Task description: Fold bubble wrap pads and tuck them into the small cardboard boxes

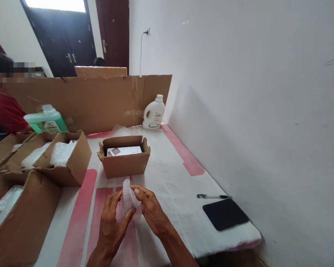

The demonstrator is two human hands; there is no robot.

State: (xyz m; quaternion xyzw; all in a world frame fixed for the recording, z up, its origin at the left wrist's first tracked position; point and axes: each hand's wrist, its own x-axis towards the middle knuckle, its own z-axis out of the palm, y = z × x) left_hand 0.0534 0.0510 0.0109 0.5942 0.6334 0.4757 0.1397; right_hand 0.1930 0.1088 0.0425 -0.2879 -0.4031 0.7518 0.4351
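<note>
Between my two hands is a piece of bubble wrap, folded or rolled upright; whether something lies inside it I cannot make out. My left hand grips its left side and lower edge, thumb in front. On the other side my right hand pinches the top right edge with thumb and fingers. Just beyond them stands a small open cardboard box holding a white carton. Both hands are above the white and pink table cover.
Open cardboard boxes with bubble-wrapped items fill the left. A green bottle and a white jug stand by a cardboard partition. A pen and black pad lie right, near the wall. A person in red is far left.
</note>
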